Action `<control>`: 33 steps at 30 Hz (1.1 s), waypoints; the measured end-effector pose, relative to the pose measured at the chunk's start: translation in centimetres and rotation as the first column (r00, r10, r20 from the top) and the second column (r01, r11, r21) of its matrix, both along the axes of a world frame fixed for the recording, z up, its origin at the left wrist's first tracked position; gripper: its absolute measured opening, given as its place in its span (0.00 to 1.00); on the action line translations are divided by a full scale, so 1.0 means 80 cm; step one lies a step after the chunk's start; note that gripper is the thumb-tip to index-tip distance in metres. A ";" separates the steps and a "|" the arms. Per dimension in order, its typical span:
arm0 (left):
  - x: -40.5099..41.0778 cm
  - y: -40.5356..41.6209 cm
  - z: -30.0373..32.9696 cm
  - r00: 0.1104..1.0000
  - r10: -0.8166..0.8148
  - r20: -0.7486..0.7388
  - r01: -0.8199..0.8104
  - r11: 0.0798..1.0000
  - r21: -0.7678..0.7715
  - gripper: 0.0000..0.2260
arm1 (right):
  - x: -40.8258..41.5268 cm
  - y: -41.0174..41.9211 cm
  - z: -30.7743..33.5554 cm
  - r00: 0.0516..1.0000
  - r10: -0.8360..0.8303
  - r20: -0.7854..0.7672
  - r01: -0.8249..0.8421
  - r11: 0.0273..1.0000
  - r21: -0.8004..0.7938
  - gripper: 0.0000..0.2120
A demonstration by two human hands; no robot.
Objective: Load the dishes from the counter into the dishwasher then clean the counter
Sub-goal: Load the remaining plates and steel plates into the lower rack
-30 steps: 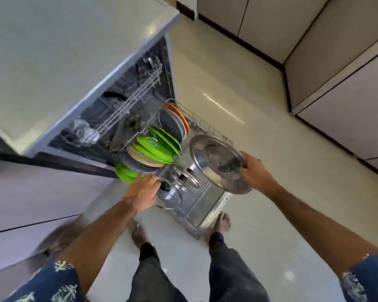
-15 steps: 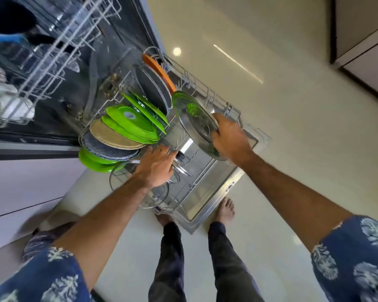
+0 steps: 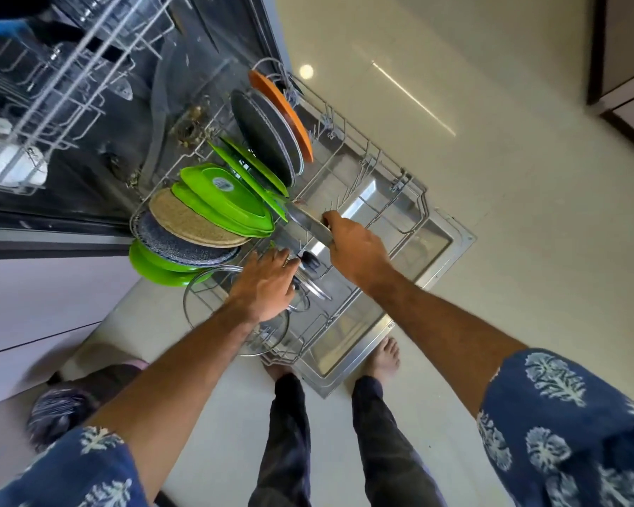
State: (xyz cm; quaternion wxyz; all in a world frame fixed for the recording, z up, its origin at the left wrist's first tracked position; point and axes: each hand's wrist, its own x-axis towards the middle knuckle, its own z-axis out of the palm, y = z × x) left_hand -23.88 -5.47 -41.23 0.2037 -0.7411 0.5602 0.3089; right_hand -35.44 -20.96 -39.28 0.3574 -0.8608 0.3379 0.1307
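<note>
My right hand (image 3: 357, 250) has brought the steel lid (image 3: 306, 221) down from beside the rack and turned it edge-on among the lower rack's (image 3: 410, 214) tines, just beside the green plates (image 3: 227, 203). My left hand (image 3: 266, 283) has slid forward off the glass lid (image 3: 213, 316) toward its black knob (image 3: 310, 261).

Two hands (image 3: 268, 283), two glass lids (image 3: 213, 312), one steel lid (image 3: 308, 223), one orange plate (image 3: 282, 115), one tan plate (image 3: 191, 221).
</note>
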 end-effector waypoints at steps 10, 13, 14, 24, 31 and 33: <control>0.006 0.007 -0.009 0.996 0.067 -0.066 -0.068 0.998 -0.011 0.29 | -0.002 -0.009 -0.046 0.994 -0.096 -0.060 0.103 0.989 0.111 0.13; 0.007 0.012 -0.009 0.996 0.065 -0.056 -0.065 0.998 -0.011 0.30 | -0.002 -0.017 -0.049 0.992 -0.064 -0.108 0.083 0.981 0.176 0.14; 0.006 0.014 -0.006 0.997 0.063 -0.050 -0.064 0.998 -0.010 0.30 | -0.003 -0.018 -0.047 0.992 -0.048 -0.116 0.071 0.977 0.199 0.17; 0.001 0.028 0.103 0.989 0.137 0.058 -0.133 0.988 -0.074 0.31 | -0.013 -0.020 0.067 0.980 0.199 -0.007 -0.199 0.978 -0.067 0.37; -0.009 0.091 0.278 0.949 0.248 0.192 -0.220 0.963 -0.157 0.31 | 0.014 0.035 0.230 0.876 0.482 -0.002 -0.474 0.862 -0.182 0.39; -0.007 0.125 0.328 0.931 0.291 0.220 -0.248 0.947 -0.205 0.30 | 0.028 0.066 0.277 0.839 0.544 0.015 -0.527 0.818 -0.231 0.39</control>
